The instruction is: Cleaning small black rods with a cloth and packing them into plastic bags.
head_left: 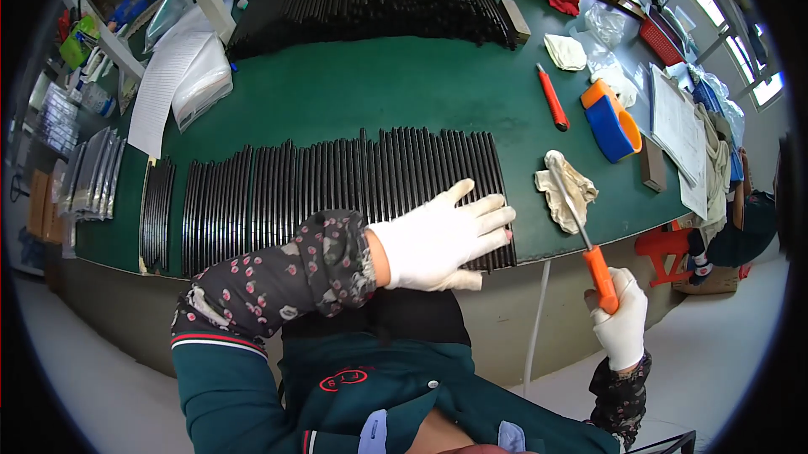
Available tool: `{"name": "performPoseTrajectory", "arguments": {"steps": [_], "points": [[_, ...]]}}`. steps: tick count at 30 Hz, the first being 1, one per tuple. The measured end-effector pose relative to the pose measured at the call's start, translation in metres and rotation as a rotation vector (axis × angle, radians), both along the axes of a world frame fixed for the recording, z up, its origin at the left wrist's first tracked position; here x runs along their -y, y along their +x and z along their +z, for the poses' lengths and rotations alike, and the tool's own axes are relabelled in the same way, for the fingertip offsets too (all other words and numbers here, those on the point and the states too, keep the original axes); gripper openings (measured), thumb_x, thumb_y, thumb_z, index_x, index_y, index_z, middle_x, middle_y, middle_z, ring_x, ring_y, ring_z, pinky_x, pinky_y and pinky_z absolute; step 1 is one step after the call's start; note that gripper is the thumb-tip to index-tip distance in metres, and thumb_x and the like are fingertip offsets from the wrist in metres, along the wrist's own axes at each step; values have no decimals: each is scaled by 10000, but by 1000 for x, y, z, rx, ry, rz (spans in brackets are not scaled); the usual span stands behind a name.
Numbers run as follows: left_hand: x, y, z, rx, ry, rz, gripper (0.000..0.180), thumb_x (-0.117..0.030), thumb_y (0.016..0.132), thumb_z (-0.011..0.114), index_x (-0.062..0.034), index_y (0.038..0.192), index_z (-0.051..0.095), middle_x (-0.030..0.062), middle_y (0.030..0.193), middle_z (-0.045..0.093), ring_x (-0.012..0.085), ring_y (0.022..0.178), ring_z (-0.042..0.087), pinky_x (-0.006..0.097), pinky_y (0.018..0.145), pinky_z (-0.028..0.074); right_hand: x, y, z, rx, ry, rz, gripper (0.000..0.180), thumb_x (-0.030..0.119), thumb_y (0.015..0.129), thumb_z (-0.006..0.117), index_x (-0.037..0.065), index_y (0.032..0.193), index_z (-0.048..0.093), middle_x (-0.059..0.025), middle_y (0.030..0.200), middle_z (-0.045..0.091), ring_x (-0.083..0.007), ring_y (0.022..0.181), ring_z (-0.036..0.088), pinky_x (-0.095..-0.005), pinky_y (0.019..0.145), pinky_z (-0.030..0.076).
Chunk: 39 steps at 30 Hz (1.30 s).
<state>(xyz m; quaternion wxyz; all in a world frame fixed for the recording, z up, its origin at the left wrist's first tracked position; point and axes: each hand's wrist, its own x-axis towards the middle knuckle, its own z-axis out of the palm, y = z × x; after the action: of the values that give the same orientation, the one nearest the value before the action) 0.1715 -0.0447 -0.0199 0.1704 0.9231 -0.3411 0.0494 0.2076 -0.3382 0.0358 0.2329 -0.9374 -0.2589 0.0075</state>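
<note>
covering most of the green table (404,92), 2 rows of thin black rods (337,193) lie side by side. left hand (446,235), white-gloved, presses flat with fingers spread on the near row's right end. right hand (621,319) grips an orange-handled file (581,227) off the near edge, over a crumpled rag (566,193).

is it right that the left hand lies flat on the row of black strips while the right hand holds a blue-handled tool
Not quite. The head view shows the left hand flat on the row of black strips, but the tool in the right hand has an orange handle, not blue.
</note>
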Motion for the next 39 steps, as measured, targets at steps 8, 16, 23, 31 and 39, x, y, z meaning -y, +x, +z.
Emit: {"name": "performPoseTrajectory", "arguments": {"steps": [8, 16, 23, 31, 39], "points": [[9, -11, -4, -22, -31, -40, 589, -285, 769, 699, -37, 1266, 501, 146, 1386, 423, 279, 1337, 342, 464, 1114, 254, -9, 16, -10, -202, -141, 76, 176, 84, 678, 675, 45, 844, 631, -154, 783, 596, -368, 692, 605, -392, 626, 501], [9, -11, -8, 10, -38, -45, 604, -259, 728, 713, -60, 1256, 496, 128, 1362, 445, 275, 1303, 391, 451, 1090, 292, -21, 5, -12, -214, -179, 293, 186, 104, 672, 686, 58, 840, 620, -152, 756, 577, -382, 683, 585, -403, 614, 493], [10, -9, -5, -10, -18, -45, 576, -263, 731, 712, -63, 1232, 508, 145, 1384, 419, 262, 1307, 382, 457, 1072, 306, -34, 14, -8, -232, -183, 327, 159, 81, 696, 667, 42, 840, 611, -161, 757, 580, -382, 693, 587, -409, 613, 488], [11, -9, -5, 15, 26, -28, 598, -295, 766, 683, -69, 1281, 482, 133, 1381, 440, 266, 1330, 361, 467, 1094, 290, -51, 37, -6, -94, -256, 253, 162, 106, 695, 676, 58, 835, 609, -155, 781, 603, -369, 714, 606, -415, 634, 502], [11, -10, -3, -33, 89, -33, 598, -296, 805, 658, -107, 1332, 448, 101, 1384, 451, 249, 1349, 348, 469, 1112, 273, -69, 37, 0, -40, -306, 351, 191, 129, 684, 702, 66, 838, 610, -156, 765, 601, -367, 709, 614, -419, 638, 507]]}}
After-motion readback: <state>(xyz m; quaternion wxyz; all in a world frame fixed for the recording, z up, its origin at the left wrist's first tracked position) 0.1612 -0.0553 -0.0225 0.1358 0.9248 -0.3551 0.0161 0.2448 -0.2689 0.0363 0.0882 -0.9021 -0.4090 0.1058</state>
